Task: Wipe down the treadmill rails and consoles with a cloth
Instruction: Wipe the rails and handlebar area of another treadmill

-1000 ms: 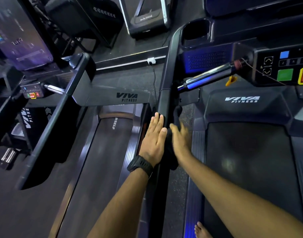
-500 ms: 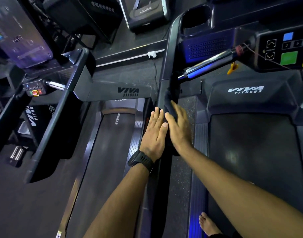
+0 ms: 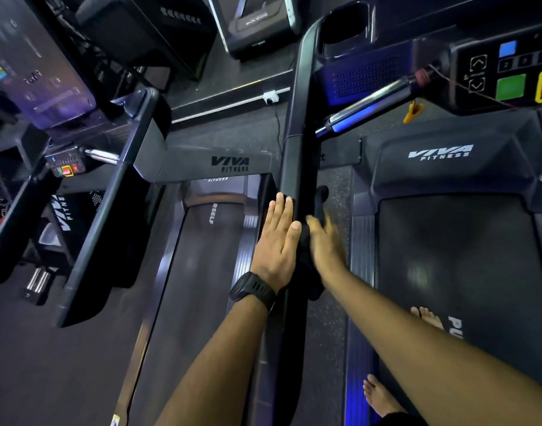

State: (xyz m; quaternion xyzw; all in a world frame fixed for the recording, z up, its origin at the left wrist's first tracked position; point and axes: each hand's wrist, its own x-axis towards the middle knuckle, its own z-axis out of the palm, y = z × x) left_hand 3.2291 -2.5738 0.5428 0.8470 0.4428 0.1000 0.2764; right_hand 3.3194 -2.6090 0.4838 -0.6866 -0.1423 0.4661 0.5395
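Head view looked down the long black rail (image 3: 297, 167) running between two treadmills, and both my hands met on it about halfway along. My left hand (image 3: 277, 241) lay flat against the rail's left face, fingers straight and together, gripping nothing; a black watch (image 3: 253, 289) sat on that wrist. My right hand (image 3: 325, 241) was blurred, but its fingers looked stretched out rather than curled, pressing the dark cloth (image 3: 320, 196) against the rail's right face. The cloth was caught between palm and rail, one end sticking out past my fingertips and the other hanging below my wrist, beside the rail's lower edge.

Ahead of my hands the rail ran bare up to a seam, then on to the cup holder (image 3: 345, 26) at its far end. A chrome grip bar (image 3: 371, 103) reached toward the rail from the right just past that seam, leading back to the console (image 3: 509, 72) with its green and blue buttons at the picture's right edge, well apart from the cloth. Toward me the rail passed close beside my left forearm. To its right lay a narrow strip of speckled floor (image 3: 329, 333), then the side step and belt (image 3: 448, 256) where my bare feet (image 3: 379, 395) stood. To its left, the neighbouring belt (image 3: 199, 272) lay just beside the rail.
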